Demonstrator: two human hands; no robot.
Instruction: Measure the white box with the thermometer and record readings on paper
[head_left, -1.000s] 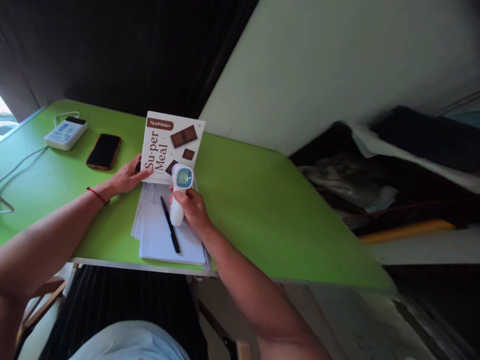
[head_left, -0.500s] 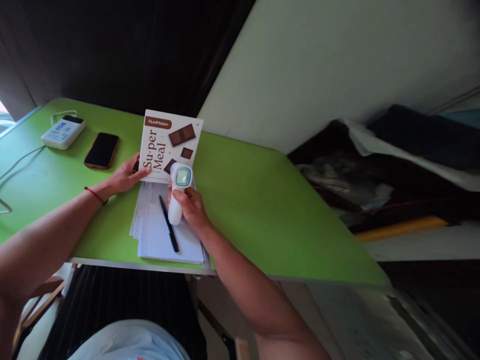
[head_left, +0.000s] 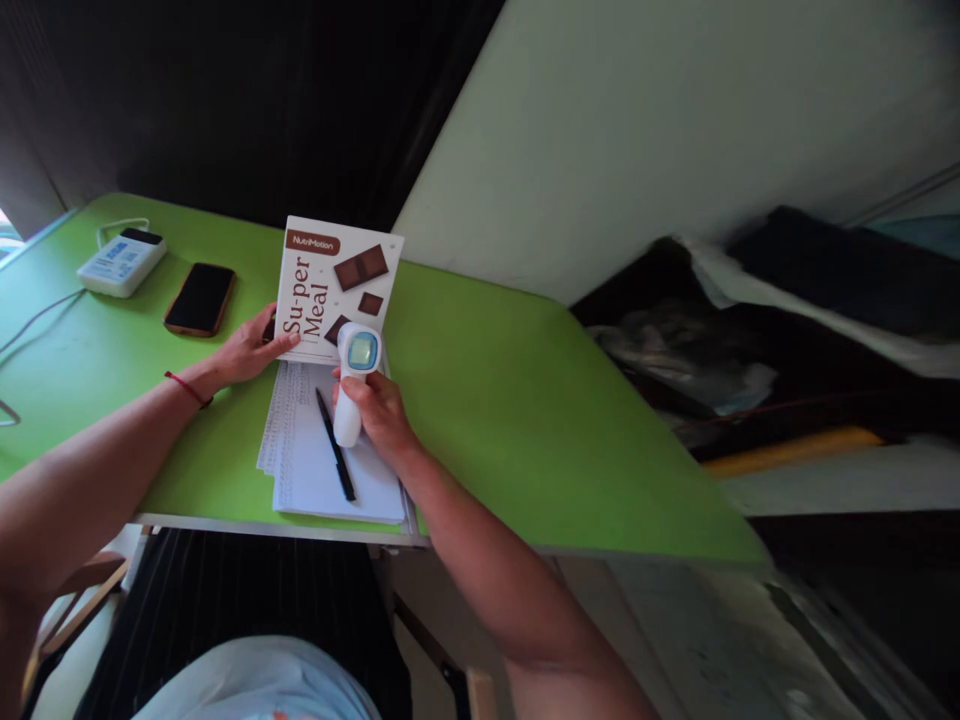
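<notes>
My left hand (head_left: 253, 345) is closed on the lower left edge of a white box (head_left: 319, 270) printed "NutriMotion Su-per Meal" with brown chocolate pieces. The box is held upright, its printed front towards me. In my right hand (head_left: 377, 408) is a white infrared thermometer (head_left: 349, 415), gripped by its handle. Its lit screen faces me, and its head overlaps the lower part of the box. Just below lies a stack of white paper (head_left: 307, 490) with a black pen (head_left: 335, 445) slanting across it.
A phone in a brown case (head_left: 199, 299) lies left of the box on the green table (head_left: 480, 430). Beyond it sits a white device (head_left: 122, 263) with cables. A pale wall (head_left: 600, 130) rises behind, and a cluttered shelf (head_left: 675, 370) stands to the right.
The whole view has shifted very slightly. Both hands keep the same hold on the box and thermometer, with no clear movement between them.
</notes>
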